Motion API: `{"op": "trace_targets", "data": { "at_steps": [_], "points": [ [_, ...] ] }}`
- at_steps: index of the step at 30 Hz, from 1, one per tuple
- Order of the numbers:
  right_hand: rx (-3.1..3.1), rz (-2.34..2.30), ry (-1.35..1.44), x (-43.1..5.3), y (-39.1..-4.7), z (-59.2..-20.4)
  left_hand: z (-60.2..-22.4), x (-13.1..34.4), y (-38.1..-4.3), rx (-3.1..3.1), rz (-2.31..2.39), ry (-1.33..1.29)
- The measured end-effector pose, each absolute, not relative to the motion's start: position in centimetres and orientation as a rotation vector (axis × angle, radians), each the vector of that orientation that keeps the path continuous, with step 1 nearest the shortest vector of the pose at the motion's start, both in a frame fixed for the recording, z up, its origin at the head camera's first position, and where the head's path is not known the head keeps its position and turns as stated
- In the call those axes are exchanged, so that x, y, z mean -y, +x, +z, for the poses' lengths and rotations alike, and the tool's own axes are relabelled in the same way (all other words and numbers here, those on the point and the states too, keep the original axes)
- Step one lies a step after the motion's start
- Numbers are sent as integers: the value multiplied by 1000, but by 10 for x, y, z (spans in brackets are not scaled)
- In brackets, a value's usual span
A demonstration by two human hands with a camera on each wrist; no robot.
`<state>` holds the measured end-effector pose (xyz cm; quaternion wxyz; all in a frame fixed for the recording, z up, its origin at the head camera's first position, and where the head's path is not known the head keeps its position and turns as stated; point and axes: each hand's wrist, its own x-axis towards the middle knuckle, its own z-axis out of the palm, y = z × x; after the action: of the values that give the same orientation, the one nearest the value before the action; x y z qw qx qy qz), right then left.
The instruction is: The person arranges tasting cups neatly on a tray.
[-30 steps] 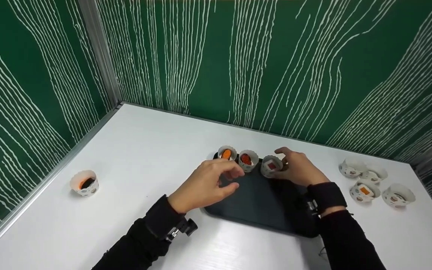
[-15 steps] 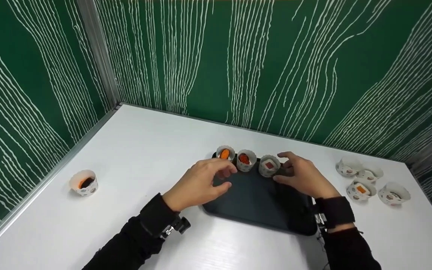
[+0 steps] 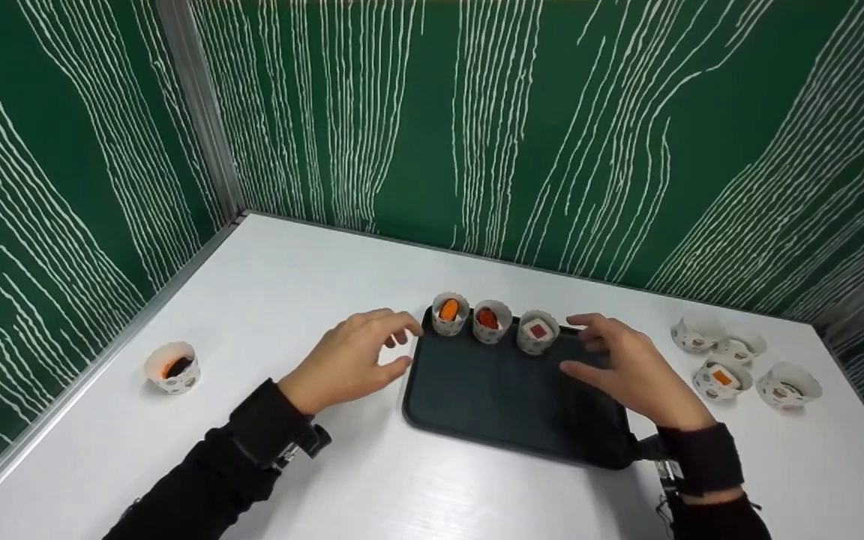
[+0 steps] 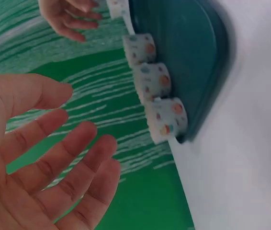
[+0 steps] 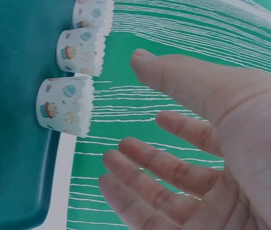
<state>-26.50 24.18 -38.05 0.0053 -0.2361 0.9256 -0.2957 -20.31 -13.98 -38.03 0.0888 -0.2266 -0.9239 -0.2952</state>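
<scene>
Green walls (image 3: 417, 135) with white wavy lines enclose the workspace; a grey metal post (image 3: 211, 127) marks the left corner. White desk (image 3: 319, 277) below. On it, a dark tray (image 3: 499, 397) with rounded corners, set slightly askew.

Black sleeves (image 3: 192, 480) reach in from the near side, a black band (image 3: 271, 424) at each wrist.

Both hands free, well apart from each other, on opposite sides of the tray. Left hand (image 3: 353, 356): beside the tray's left edge, thumb parted from loosely bent fingers, fingertips near the leftmost tray cup. Right hand (image 3: 631, 367): over the tray's right part, thumb and fingers spread, just right of the third tray cup, clear of it.

Patterned paper cups, all upright. Three in a row along the tray's far edge: left cup (image 3: 447, 328), middle cup (image 3: 489, 337), right cup (image 3: 535, 347). A lone cup (image 3: 179, 384) stands far left on the desk; a cluster of four cups (image 3: 717, 390) far right.

Contents: orange piece (image 3: 449, 309) in the left cup, red piece (image 3: 487, 318) in the middle, white piece with red patch (image 3: 538, 330) in the right. Lone cup: black-and-orange piece (image 3: 175, 367). Cluster: one white piece with orange square (image 3: 722, 376); others hard to make out.
</scene>
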Motion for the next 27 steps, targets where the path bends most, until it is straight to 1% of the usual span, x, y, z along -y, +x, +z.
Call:
{"op": "trace_targets", "data": {
  "at_steps": [10,27],
  "points": [
    [-2913,-912,-753,-245,-247,-373,-375,182,-201,2783,-688,-534],
    [-2964,-906,-794,-247,-231,-358,-362,262,-193,2873,-519,-271]
  ]
}}
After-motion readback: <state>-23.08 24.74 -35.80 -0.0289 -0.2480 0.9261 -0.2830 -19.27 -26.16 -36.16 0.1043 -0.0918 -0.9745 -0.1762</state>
